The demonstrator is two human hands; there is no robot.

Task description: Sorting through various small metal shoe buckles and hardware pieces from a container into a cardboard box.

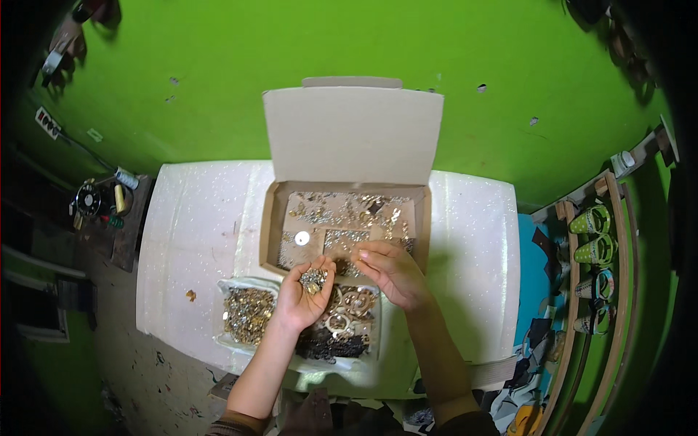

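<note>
My left hand (299,304) is turned palm up and cupped around a small heap of gold and silver metal trinkets (314,280). To its right, my right hand (396,275) has thumb and fingertips pressed together over the front of an open cardboard box (270,225); anything in that pinch is too small to make out. Inside the box, small shiny pieces (313,211) lie scattered over cardboard sections, along with a white disc (302,237). Below my left hand stands a lined tray holding gold-toned trinkets (249,314), pale rings (338,323) and a dark chain-like heap (331,344).
The box's raised lid (352,134) leans toward a green wall (196,87). A pale glittery cloth (196,240) covers the table, with one gold piece (191,295) at left. Right stands a wooden rack (574,269) with green dotted shoes (595,249); spools (120,198) sit far left.
</note>
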